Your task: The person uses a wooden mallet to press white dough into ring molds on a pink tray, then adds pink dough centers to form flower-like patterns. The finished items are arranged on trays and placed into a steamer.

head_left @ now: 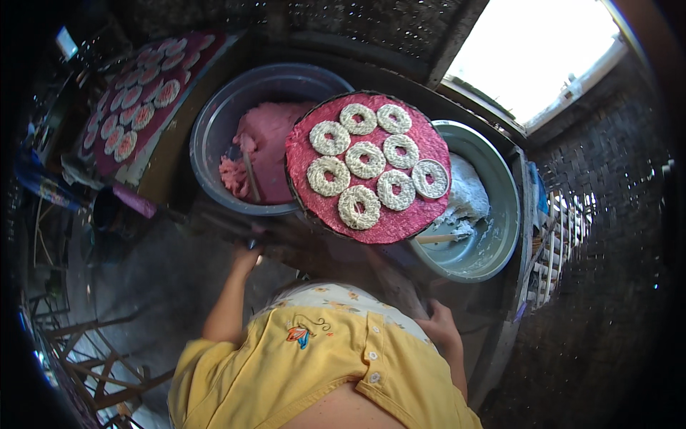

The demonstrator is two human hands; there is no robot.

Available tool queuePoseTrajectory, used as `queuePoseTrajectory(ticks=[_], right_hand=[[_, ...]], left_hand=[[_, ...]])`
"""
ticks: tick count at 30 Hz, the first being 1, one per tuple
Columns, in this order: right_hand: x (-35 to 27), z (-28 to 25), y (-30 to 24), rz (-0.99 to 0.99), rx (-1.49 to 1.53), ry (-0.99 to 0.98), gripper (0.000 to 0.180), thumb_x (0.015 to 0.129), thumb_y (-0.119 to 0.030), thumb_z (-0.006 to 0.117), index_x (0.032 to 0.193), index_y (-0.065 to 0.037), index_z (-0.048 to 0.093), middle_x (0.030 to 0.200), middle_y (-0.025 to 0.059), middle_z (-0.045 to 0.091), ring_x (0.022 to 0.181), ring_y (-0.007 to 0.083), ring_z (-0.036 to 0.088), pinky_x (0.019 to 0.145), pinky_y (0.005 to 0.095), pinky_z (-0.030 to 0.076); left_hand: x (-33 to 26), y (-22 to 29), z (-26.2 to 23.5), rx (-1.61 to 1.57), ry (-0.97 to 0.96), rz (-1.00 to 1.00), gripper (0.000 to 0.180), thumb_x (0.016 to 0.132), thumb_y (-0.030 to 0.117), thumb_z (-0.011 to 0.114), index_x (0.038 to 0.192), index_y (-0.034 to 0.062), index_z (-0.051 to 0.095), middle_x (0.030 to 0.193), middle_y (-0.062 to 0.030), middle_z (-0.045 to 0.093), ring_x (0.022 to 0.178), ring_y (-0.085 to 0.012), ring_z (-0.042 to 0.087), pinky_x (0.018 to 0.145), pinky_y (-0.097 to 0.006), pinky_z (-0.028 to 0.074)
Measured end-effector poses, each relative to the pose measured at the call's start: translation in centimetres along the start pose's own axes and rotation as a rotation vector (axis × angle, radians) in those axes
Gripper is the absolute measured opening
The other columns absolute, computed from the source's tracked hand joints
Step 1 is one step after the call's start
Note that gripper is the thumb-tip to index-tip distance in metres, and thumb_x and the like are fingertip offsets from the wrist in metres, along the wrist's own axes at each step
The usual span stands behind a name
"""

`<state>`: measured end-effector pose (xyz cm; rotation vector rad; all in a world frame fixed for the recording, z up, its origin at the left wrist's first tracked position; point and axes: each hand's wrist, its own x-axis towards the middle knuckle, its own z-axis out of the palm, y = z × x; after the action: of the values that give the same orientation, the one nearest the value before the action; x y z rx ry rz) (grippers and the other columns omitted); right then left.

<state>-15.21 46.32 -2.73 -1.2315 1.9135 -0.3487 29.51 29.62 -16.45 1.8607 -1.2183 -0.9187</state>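
Room: dark woven walls, bright opening overhead.
Left hand (245,256): my fingers curl at the desk (214,222) edge; I cannot tell what they grip.
Right hand (437,323): fingers spread flat, gripping nothing.
Round red tray (389,223): beyond both hands, carrying eight white rings (365,159).
Basins: pink dough bowl (214,121) beyond left fingers, grey bowl (500,207) beyond right.

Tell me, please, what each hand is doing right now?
Left hand: at the work surface's dark edge; open or closed cannot be told.
Right hand: open, flat on the surface, holding nothing.

Round red tray (400,222) of white rings (365,159) rests across two basins (207,136).
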Motion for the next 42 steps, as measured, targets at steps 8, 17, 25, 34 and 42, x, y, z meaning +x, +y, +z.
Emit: queuePoseTrajectory(ticks=[8, 17, 25, 34, 42], right_hand=[[7.8, 5.6, -0.7, -0.447, -0.194, 0.056, 0.076, 0.065, -0.028, 0.07, 0.131, -0.004, 0.04, 0.128, 0.0191, 0.046, 0.117, 0.0362, 0.044, 0.096, 0.0418, 0.039], [6.9, 2.1, -8.8, -0.576, -0.326, -0.176, 0.051, 0.076, -0.028, 0.066, 0.119, -0.004, 0.054, 0.115, 0.0187, 0.056, 0.103, 0.0319, 0.055, 0.087, 0.0381, 0.046], [4.8, -2.7, -19.7, -0.74, 0.604, -0.606, 0.053, 0.096, -0.038, 0.037, 0.137, -0.005, 0.03, 0.124, 0.0097, 0.047, 0.107, 0.0181, 0.05, 0.09, 0.0353, 0.042], [4.7, -6.8, -16.6, -0.188, 1.014, -0.652, 0.069, 0.086, -0.065, 0.035, 0.113, -0.002, 0.046, 0.078, 0.0132, 0.055, 0.053, 0.0192, 0.053, 0.044, 0.0296, 0.041], [7.5, -9.8, -17.9, -0.158, 0.601, -0.505, 0.055, 0.094, -0.05, 0.033, 0.095, 0.0, 0.055, 0.07, 0.0091, 0.058, 0.05, 0.0164, 0.055, 0.045, 0.0283, 0.044]], left_hand=[[-4.6, -5.2, -9.6, -0.538, -0.028, 0.067, 0.053, 0.071, -0.001, 0.058, 0.122, 0.0024, 0.045, 0.115, -0.0051, 0.052, 0.108, -0.0186, 0.049, 0.096, -0.03, 0.034], [-1.6, 2.8, -13.6, -0.936, -0.451, 0.374, 0.046, 0.087, 0.025, 0.056, 0.127, 0.0067, 0.041, 0.122, -0.0038, 0.048, 0.11, -0.0188, 0.048, 0.095, -0.04, 0.039], [0.6, 23.4, 1.6, -0.273, -0.451, 0.773, 0.034, 0.078, 0.026, 0.064, 0.105, 0.0063, 0.053, 0.099, -0.0074, 0.057, 0.091, -0.02, 0.058, 0.076, -0.036, 0.048], [4.2, 36.5, 4.5, -1.549, -1.202, 0.061, 0.064, 0.091, 0.051, 0.035, 0.127, -0.0018, 0.042, 0.128, -0.0191, 0.044, 0.122, -0.0332, 0.039, 0.103, -0.048, 0.03], [9.0, 34.3, 10.3, -1.843, -1.21, -0.041, 0.075, 0.086, 0.068, 0.022, 0.11, 0.005, 0.056, 0.061, -0.0038, 0.048, 0.065, -0.0223, 0.052, 0.077, -0.043, 0.043]])
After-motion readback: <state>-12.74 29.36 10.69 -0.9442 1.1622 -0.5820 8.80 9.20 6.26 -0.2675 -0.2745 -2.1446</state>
